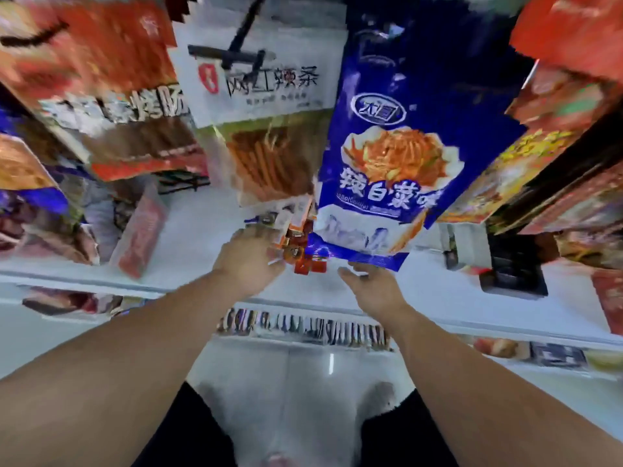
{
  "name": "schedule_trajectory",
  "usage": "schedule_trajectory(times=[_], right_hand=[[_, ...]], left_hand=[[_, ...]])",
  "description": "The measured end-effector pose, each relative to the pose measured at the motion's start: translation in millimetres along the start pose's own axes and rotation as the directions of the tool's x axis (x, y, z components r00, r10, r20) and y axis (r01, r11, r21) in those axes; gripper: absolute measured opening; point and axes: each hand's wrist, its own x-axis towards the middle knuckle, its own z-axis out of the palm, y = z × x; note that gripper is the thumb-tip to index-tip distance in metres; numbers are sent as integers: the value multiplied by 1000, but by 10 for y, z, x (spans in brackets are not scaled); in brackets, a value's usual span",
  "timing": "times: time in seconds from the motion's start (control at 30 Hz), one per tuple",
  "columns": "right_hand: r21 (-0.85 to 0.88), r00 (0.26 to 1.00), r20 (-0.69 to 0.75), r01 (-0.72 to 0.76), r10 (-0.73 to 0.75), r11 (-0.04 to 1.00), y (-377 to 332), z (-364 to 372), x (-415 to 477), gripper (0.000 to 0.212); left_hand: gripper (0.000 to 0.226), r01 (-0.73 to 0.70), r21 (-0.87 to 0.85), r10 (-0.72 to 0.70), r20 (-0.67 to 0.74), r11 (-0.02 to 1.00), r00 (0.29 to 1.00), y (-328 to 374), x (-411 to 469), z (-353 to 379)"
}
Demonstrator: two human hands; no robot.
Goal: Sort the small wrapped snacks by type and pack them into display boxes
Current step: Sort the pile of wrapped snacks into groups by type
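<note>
Mid-task, by my reading. Left hand (251, 261), just left of frame centre, fingers curled round a cluster of small wrapped snacks (301, 246), orange and red wrappers, fanned at the hand's 2 o'clock. None of this cluster is packed yet. Right hand (372, 286) at the left hand's 3 o'clock, fingers spread and relaxed, holding nothing, just under the lower edge of the blue display box (387, 153); contact cannot be told through the blur. A white display box (263, 96) stands at the blue one's 9 o'clock, both on a white shelf (202, 227). More boxes stand at either side; whether any is filled is not visible. Snack cluster: long axis roughly 12 to 6, upper ends leaning toward 1. Blue box: long axis 12 to 6, printed face toward the camera.
</note>
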Motion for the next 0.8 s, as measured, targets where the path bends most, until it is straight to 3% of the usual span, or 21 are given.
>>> schedule_trajectory(times=[0.17,0.37,0.57,0.7,0.8], right_hand=[[94,973,-118,211,-199,973,97,283,372,28],[-48,907,-172,381,-384,923,192,410,533,44],[-114,899,-134,404,-417,908,295,428,391,52],[-14,878,-157,456,-453,890,493,443,271,50],[19,872,-169,470,-460,883,638,459,295,46]], left_hand=[[67,-76,-29,68,-205,997,976,-148,286,429],[68,-72,77,86,-196,994,977,-171,292,580],[55,-36,-9,33,-272,999,962,-154,-22,643],[47,2,-209,-77,-349,978,934,-69,-98,681],[45,-14,-227,-90,-441,974,893,-43,-112,753]])
